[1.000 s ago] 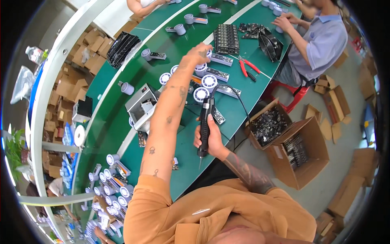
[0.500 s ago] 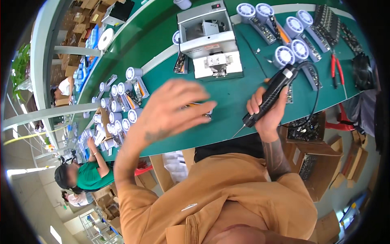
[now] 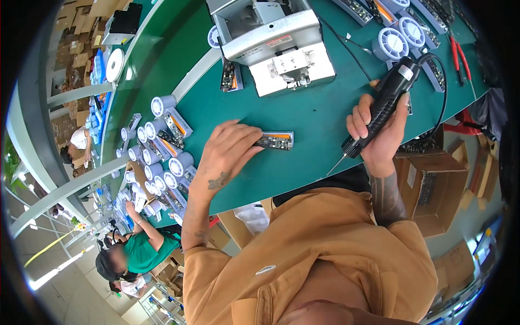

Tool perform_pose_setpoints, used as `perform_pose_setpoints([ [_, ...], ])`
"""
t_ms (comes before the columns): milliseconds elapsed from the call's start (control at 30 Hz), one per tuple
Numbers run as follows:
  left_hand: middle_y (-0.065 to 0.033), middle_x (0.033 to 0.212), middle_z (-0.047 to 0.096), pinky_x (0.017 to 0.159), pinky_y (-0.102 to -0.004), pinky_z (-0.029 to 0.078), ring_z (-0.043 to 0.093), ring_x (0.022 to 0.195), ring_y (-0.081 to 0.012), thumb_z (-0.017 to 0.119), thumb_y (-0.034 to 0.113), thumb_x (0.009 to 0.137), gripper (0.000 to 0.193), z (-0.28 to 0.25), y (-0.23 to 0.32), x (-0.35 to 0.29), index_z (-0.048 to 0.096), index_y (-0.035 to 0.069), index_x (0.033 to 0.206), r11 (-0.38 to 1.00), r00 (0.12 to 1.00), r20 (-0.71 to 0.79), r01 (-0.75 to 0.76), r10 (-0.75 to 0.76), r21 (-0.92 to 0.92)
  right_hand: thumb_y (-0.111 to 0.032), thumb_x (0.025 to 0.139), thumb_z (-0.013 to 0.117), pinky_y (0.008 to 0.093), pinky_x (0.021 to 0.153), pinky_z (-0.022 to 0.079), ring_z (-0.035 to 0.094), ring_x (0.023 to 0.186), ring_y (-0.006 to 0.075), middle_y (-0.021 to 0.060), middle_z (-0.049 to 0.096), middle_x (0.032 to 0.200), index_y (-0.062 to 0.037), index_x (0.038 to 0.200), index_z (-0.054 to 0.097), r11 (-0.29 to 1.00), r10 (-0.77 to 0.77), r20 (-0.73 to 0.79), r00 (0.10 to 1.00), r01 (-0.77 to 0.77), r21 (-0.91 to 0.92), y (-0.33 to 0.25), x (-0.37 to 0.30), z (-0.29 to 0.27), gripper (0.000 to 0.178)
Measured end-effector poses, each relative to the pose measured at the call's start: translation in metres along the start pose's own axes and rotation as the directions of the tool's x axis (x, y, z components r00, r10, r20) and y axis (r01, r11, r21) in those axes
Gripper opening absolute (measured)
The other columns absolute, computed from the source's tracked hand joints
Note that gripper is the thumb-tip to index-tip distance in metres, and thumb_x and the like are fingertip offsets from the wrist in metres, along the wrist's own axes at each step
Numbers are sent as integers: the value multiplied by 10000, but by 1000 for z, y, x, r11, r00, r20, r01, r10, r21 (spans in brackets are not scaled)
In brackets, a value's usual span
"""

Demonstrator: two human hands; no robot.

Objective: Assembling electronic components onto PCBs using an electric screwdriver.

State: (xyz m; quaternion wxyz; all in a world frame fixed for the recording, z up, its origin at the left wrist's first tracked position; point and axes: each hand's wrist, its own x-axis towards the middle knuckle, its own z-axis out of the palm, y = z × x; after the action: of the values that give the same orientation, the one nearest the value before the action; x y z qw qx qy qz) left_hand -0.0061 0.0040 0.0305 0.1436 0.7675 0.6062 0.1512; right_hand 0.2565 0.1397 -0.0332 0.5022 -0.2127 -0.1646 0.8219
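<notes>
My left hand is closed around one end of a slim open housing with a circuit board and an orange strip inside; it lies at the bench, and its covered end is hidden by my palm and fingers. In my right hand is a black electric screwdriver, gripped around its body. Its thin bit slants down and to the left near the bench's front edge, apart from the housing. A cord loops from its top end.
A grey metal machine stands behind my hands. Several lilac fan units cluster at left, with more fan units at the far right beside red-handled pliers. A person in green works at far left. Below right sits a cardboard box.
My left hand has lowered and closed on the housing, which now shows more fully. The whole view has shifted. My right hand still grips the screwdriver.
</notes>
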Motion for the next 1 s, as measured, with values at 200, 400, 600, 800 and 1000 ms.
perform_pose_setpoints([
  [200,-104,1087,722,1047,-491,465,668,1045,-282,793,103,800,295,6,0,-9,697,6,1061,992,992,-27,123,-124,-19,-558,1068,263,260,453,340,367,471,102,28,417,690,-59,1259,491,1000,-3,-26,1000,2,-26,4,-2,4,581],
  [400,-105,1095,726,1077,-504,443,671,1046,-288,782,82,811,257,4,7,-2,715,-3,1044,990,990,-54,135,-133,38,-561,1067,267,256,459,335,368,478,99,26,408,696,-60,1272,486,1000,-3,1,1000,4,-27,3,1,1,584],
  [600,-86,1077,720,1037,-464,431,588,1212,-311,816,114,780,300,0,17,1,741,56,1065,958,966,-64,256,-249,132,-558,1068,269,255,461,333,359,481,101,25,398,699,-55,1265,491,999,-13,23,1000,14,-32,3,3,1,584],
  [800,-65,1150,647,992,-463,425,542,1250,-321,851,182,737,388,29,12,-23,746,86,1099,967,951,-219,240,-218,81,-567,1063,272,276,474,352,381,501,116,36,411,708,-52,1273,490,1000,5,47,999,-5,-6,3,1,-3,597],
  [1000,-68,1166,652,989,-434,453,543,1268,-330,875,157,700,464,28,11,-23,752,104,1144,961,942,-216,272,-255,48,-572,1060,286,281,484,358,402,505,125,39,429,705,-58,1256,493,1000,8,52,999,-7,-23,4,2,-5,587],
])
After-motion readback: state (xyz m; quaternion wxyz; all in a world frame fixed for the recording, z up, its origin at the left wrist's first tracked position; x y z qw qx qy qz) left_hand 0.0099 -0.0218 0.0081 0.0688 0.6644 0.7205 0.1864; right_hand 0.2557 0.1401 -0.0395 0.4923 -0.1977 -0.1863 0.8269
